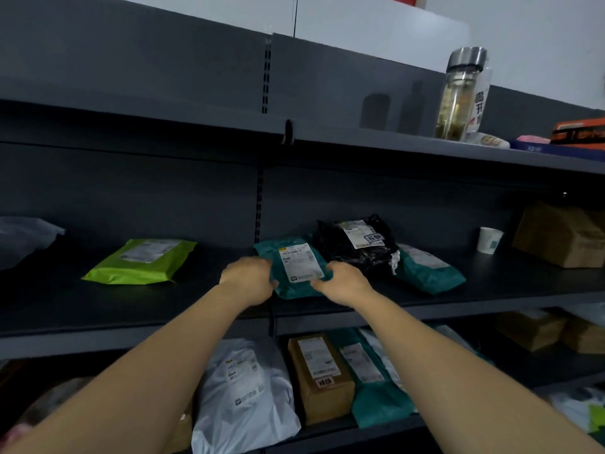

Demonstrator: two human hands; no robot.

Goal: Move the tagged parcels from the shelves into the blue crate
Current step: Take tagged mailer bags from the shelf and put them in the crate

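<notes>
A teal parcel (294, 257) with a white label lies on the middle shelf (196, 306). My left hand (248, 280) grips its left edge and my right hand (340, 281) grips its lower right corner. Just right of it a black parcel (353, 247) with a label rests partly on another teal parcel (429, 270). A lime-green parcel (140, 262) lies further left on the same shelf. The blue crate is not in view.
The lower shelf holds a white bag (242, 388), a brown box (319, 375) and a teal bag (376, 398). A paper cup (489, 240) and a cardboard box (563, 237) sit at the right. A glass bottle (461, 93) stands on the top shelf.
</notes>
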